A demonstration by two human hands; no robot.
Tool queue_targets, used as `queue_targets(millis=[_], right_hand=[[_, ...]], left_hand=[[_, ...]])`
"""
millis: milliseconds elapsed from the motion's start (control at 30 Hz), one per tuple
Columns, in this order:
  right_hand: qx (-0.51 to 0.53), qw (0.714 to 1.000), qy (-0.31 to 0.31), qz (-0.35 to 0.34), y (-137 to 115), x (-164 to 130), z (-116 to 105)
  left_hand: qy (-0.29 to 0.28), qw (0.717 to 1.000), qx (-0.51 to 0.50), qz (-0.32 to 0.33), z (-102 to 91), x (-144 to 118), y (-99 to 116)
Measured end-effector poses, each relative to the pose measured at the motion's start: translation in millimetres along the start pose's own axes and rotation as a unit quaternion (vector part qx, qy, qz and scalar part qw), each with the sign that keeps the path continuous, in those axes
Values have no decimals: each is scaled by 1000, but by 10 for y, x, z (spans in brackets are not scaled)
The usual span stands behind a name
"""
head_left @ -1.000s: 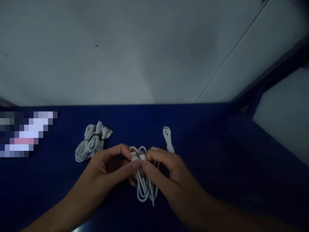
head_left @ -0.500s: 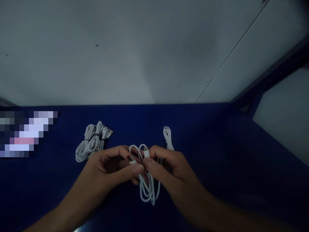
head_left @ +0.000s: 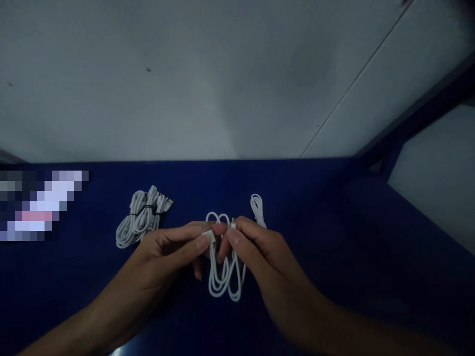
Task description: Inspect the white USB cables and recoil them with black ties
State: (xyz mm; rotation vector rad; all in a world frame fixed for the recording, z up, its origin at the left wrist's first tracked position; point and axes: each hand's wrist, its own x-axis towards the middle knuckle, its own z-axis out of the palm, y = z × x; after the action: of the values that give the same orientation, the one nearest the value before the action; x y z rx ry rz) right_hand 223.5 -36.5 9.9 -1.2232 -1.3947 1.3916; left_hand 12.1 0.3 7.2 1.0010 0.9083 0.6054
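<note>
A looped white USB cable (head_left: 222, 277) hangs between both hands over the blue table (head_left: 334, 247). My left hand (head_left: 166, 252) pinches its wide USB plug between thumb and forefinger. My right hand (head_left: 256, 247) pinches the small plug at the other end, held upright beside the first. The cable's loops dangle below my fingers. Part of the cable is hidden behind my right hand.
A pile of coiled white cables (head_left: 143, 215) bound with dark ties lies at the left of the hands. Another coiled white cable (head_left: 258, 210) lies just beyond my right hand. A pixelated patch (head_left: 40, 205) is at far left. A grey wall (head_left: 185, 79) rises behind the table.
Both hands have shifted slightly up and away with the cable. The two plugs have been turned, and the hanging loops have swung a little.
</note>
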Motion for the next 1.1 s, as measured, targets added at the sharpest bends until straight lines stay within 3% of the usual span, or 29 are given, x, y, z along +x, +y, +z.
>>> queue_targets(millis=[533, 900, 1100], right_hand=[[4, 1000, -27, 0, 17, 3, 21], [12, 999, -32, -12, 34, 5, 15], [15, 999, -27, -7, 26, -2, 24]], left_hand=[[22, 999, 46, 16, -25, 18, -38], [-26, 999, -24, -10, -67, 30, -86], [-19, 1000, 9, 3, -59, 28, -72]])
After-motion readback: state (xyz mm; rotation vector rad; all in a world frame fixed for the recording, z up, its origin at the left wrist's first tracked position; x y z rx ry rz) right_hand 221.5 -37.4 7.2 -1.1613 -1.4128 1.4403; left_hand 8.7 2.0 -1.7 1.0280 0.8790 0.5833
